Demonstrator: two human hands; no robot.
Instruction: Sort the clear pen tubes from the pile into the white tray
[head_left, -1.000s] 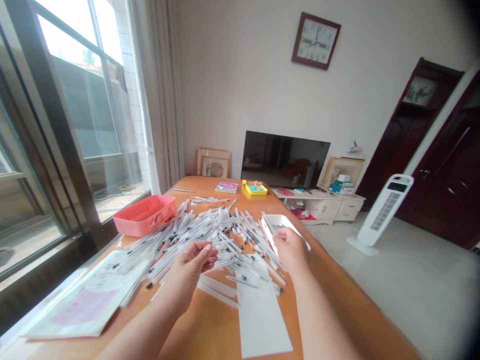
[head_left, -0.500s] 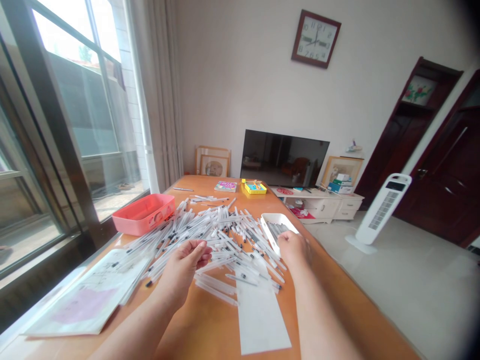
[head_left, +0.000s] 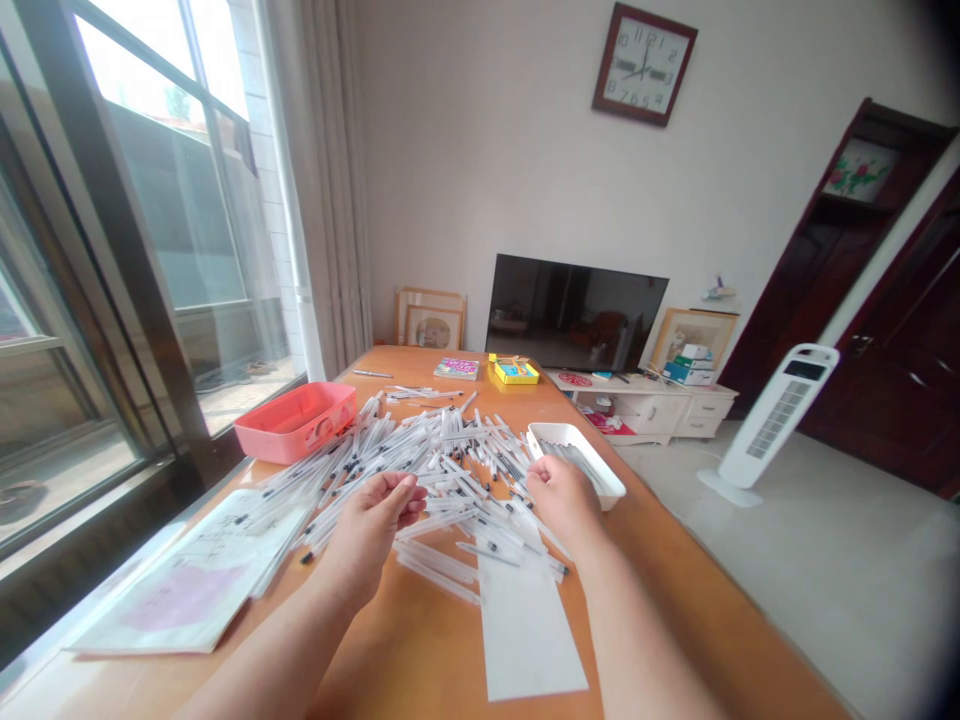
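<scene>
A big heap of clear plastic pens [head_left: 427, 450] with black tips covers the middle of an orange wooden table [head_left: 405, 660]. My left hand [head_left: 371, 525] hovers over the near edge of the heap, palm turned up and fingers curled together; what they pinch is too small to name. My right hand [head_left: 559, 495] shows its back, fingers bent down into the pens beside a white tray [head_left: 609, 487] that holds several pens. Whether the right hand grips anything is hidden.
A pink tray [head_left: 296, 420] stands at the left of the heap. A white paper strip [head_left: 529, 620] lies in front of me, printed sheets [head_left: 187, 580] at the near left. A yellow box [head_left: 512, 371] and a book [head_left: 459, 368] sit at the far end. A tower fan [head_left: 776, 420] stands on the floor to the right.
My right hand has moved left, from over the white tray to the pens beside it. My left hand has stayed in place with its fingers curled.
</scene>
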